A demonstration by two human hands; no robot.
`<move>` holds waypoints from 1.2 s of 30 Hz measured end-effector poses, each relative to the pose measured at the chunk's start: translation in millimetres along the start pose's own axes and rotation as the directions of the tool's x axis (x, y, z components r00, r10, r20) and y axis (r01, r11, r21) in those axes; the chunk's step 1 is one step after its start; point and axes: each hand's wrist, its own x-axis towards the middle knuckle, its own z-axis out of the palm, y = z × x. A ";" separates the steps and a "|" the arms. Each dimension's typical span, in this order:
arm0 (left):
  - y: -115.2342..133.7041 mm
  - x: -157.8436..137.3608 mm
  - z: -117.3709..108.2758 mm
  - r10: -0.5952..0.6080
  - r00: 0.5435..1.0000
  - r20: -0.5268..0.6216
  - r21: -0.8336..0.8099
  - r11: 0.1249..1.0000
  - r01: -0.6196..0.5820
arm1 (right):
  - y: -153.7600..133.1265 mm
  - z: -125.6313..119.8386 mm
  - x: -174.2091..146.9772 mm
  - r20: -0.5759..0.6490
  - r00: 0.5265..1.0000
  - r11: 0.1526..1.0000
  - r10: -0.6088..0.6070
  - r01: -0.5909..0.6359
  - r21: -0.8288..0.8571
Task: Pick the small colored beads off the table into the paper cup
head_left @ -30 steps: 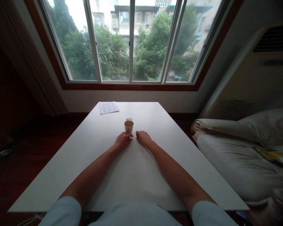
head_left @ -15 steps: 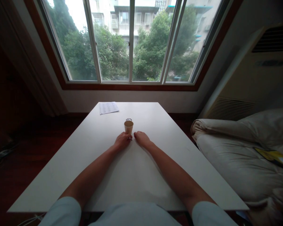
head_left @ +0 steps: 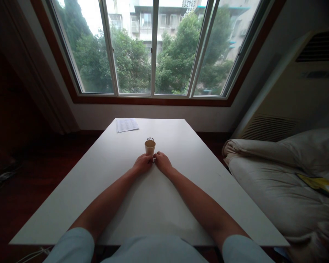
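Observation:
A tan paper cup (head_left: pixel 150 147) stands upright near the middle of the white table (head_left: pixel 164 204). Just in front of its base is my left hand (head_left: pixel 143 164), fingers closed in a pinch around something small and dark, too small to make out. My right hand (head_left: pixel 162 162) is closed too, its fingertips meeting those of my left hand beside the cup's lower right. What the right fingers grip, if anything, is hidden. Behind the cup lies a small dark loop-shaped thing (head_left: pixel 150 138), partly covered by the rim.
Printed sheets of paper (head_left: pixel 127 125) lie at the table's far left corner. A window (head_left: pixel 153 54) is beyond the table. To the right are a folded cream quilt (head_left: pixel 265 182) and a floor-standing air conditioner (head_left: pixel 290 91).
My right hand has shifted slightly left, closing the gap to my left hand's fingertips. The cup stays in place on the table.

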 end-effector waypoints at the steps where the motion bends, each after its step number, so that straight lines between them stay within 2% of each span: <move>1: -0.1 -0.2 -0.1 -0.002 1.000 0.003 0.001 1.000 0.002 | 0.7 0.5 0.4 -0.004 1.000 1.000 -0.005 0.005 0.004; 11: 7.1 2.5 0.7 -0.006 1.000 0.022 -0.003 1.000 0.006 | 0.7 -4.0 1.7 0.019 1.000 1.000 0.015 -0.015 0.001; 22: 4.9 0.1 -3.8 -0.082 0.996 0.038 0.021 0.996 0.081 | 9.2 0.1 2.0 -0.032 0.997 0.997 0.074 -0.072 0.037; 28: 2.9 -0.4 -9.2 -0.136 0.990 0.035 0.035 0.990 0.135 | 8.4 -2.2 -0.8 -0.046 0.991 0.992 0.125 -0.126 -0.023; 36: 0.4 -0.6 -11.5 -0.142 0.989 0.030 0.039 0.989 0.141 | 0.2 -5.9 -0.9 0.041 0.991 0.988 0.125 -0.121 -0.094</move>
